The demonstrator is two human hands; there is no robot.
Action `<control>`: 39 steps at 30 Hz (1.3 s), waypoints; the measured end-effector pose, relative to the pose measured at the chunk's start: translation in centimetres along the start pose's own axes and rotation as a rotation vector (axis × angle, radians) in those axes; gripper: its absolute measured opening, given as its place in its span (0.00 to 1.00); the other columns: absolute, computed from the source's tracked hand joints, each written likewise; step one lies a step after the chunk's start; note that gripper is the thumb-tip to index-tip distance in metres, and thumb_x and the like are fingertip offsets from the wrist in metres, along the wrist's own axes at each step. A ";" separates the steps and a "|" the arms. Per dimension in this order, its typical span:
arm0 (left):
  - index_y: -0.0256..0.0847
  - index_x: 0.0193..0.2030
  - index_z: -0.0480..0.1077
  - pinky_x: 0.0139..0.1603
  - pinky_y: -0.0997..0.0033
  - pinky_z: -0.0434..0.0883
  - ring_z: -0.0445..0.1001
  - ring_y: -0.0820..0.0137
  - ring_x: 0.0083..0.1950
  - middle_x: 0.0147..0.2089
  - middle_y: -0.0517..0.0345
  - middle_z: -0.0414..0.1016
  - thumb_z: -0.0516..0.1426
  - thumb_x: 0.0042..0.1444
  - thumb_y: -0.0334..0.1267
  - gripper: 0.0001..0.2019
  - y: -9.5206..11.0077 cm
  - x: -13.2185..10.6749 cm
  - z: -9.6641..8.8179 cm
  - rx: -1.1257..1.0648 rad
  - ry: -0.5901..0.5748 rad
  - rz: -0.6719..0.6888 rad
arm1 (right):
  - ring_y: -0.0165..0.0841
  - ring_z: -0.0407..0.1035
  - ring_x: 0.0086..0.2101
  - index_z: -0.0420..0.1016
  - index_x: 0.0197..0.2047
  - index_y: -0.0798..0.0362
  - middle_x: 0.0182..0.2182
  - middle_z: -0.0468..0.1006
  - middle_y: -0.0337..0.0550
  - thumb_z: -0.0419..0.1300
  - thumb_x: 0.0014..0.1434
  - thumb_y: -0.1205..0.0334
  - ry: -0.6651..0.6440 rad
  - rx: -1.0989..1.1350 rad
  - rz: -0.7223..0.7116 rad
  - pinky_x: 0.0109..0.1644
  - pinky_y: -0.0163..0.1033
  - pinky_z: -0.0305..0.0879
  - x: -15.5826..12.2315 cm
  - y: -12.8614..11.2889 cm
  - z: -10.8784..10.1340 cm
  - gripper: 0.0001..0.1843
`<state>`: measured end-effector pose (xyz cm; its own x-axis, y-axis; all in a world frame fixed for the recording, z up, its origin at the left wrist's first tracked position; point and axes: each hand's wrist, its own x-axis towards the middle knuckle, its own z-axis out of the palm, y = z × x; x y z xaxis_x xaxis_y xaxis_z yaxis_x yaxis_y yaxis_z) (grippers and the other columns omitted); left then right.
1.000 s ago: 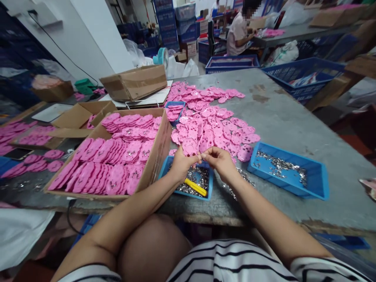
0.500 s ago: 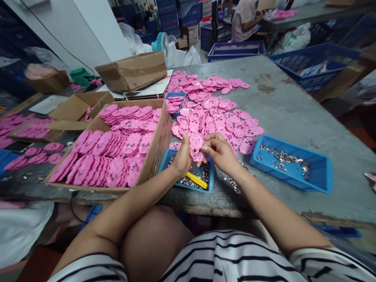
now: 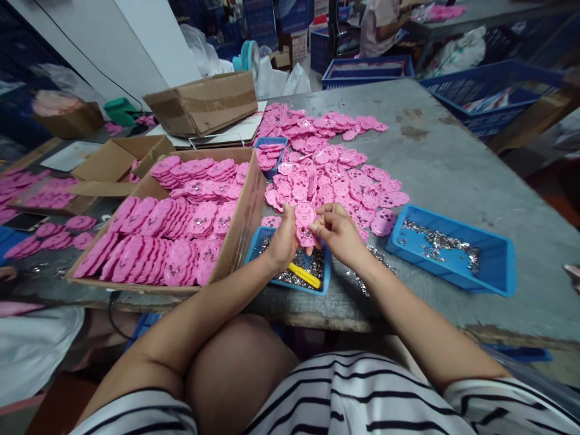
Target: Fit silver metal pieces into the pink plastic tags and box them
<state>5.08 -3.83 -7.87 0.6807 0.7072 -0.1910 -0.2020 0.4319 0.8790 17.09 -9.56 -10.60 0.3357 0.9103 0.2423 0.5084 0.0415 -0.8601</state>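
Over a small blue tray (image 3: pixel 254 248) of shiny metal parts, my left hand (image 3: pixel 284 237) grips a flat pink plastic piece (image 3: pixel 304 214) with scalloped edges and holes. The thumb lies along its left side, with fingertips showing below it. Pinched fingers of my right hand (image 3: pixel 339 232) touch the right edge of that piece; whatever sits between them is too small to make out. A yellow handle (image 3: pixel 304 276) lies across the metal parts in the tray. Just beyond my hands spreads a heap of similar pink pieces (image 3: pixel 330 172).
To the left, a cardboard box (image 3: pixel 247 211) holds stacked rows of pink pieces. A long blue bin (image 3: pixel 492 260) with metal bits stands right, and loose metal parts (image 3: pixel 360 284) lie by my right forearm. Across the room sits another person (image 3: pixel 378 27). A hand (image 3: pixel 8 273) shows at far left.
Both hands keep the same hold, with the pink piece almost unmoved. The view has shifted slightly. A hand has come into sight at the far left edge.
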 end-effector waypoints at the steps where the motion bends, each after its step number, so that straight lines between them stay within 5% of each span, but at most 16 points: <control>1: 0.39 0.45 0.71 0.26 0.73 0.69 0.76 0.64 0.36 0.31 0.52 0.74 0.50 0.54 0.69 0.33 0.0 0.0 0.0 0.001 0.000 0.008 | 0.35 0.68 0.40 0.69 0.24 0.52 0.41 0.68 0.46 0.60 0.58 0.62 0.016 0.002 -0.010 0.47 0.44 0.69 0.0 0.1 0.1 0.12; 10: 0.40 0.46 0.71 0.26 0.73 0.69 0.76 0.63 0.39 0.34 0.52 0.76 0.53 0.54 0.67 0.30 0.2 -0.2 0.2 -0.041 -0.005 -0.001 | 0.38 0.67 0.43 0.67 0.30 0.50 0.44 0.70 0.47 0.63 0.54 0.61 0.152 0.007 -0.054 0.47 0.46 0.68 -0.4 0.0 0.8 0.08; 15: 0.40 0.43 0.69 0.24 0.73 0.67 0.77 0.63 0.36 0.33 0.51 0.76 0.56 0.52 0.65 0.28 0.1 -0.1 0.0 -0.008 -0.022 0.015 | 0.30 0.64 0.25 0.65 0.35 0.48 0.31 0.68 0.38 0.57 0.58 0.44 0.056 0.419 0.136 0.30 0.38 0.63 -0.3 0.3 0.6 0.16; 22: 0.43 0.43 0.61 0.20 0.77 0.61 0.74 0.72 0.27 0.31 0.60 0.74 0.64 0.43 0.36 0.21 0.4 -0.5 0.0 0.083 -0.015 0.190 | 0.28 0.59 0.22 0.66 0.33 0.48 0.23 0.65 0.33 0.60 0.53 0.45 0.201 0.493 0.232 0.27 0.36 0.60 0.1 0.8 0.1 0.15; 28: 0.43 0.39 0.59 0.18 0.77 0.62 0.72 0.73 0.25 0.31 0.60 0.74 0.61 0.44 0.33 0.17 0.5 -0.5 -0.1 0.072 0.004 0.215 | 0.27 0.60 0.23 0.68 0.32 0.50 0.24 0.69 0.35 0.63 0.52 0.54 0.304 0.242 0.201 0.28 0.36 0.60 -0.5 2.3 -5.6 0.11; 32: 0.42 0.40 0.60 0.18 0.77 0.63 0.73 0.73 0.24 0.31 0.60 0.74 0.62 0.44 0.32 0.18 0.5 -0.6 -0.3 0.098 -0.051 0.172 | 0.29 0.63 0.22 0.71 0.30 0.51 0.22 0.72 0.37 0.62 0.54 0.62 -0.031 -0.196 0.220 0.27 0.36 0.58 -3.9 3.1 -8.8 0.04; 36: 0.41 0.39 0.61 0.19 0.76 0.64 0.73 0.73 0.24 0.31 0.58 0.75 0.65 0.42 0.31 0.19 0.6 -0.9 -0.5 0.139 -0.118 0.058 | 0.33 0.68 0.26 0.75 0.31 0.51 0.33 0.78 0.47 0.61 0.52 0.73 -0.226 -0.812 0.182 0.26 0.38 0.52 -7.2 3.0 -7.6 0.06; 39: 0.41 0.39 0.62 0.18 0.75 0.65 0.74 0.71 0.24 0.32 0.56 0.76 0.65 0.42 0.32 0.19 0.6 -1.0 -0.7 0.173 -0.149 0.024 | 0.35 0.70 0.27 0.74 0.32 0.51 0.33 0.77 0.49 0.57 0.58 0.71 -0.232 -0.980 0.146 0.24 0.39 0.48 -7.9 3.2 -6.1 0.07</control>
<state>3.82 -3.87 -7.50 0.7766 0.6197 -0.1138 -0.1045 0.3047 0.9467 20.90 -19.11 -12.53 0.3370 0.9413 -0.0185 0.9358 -0.3370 -0.1029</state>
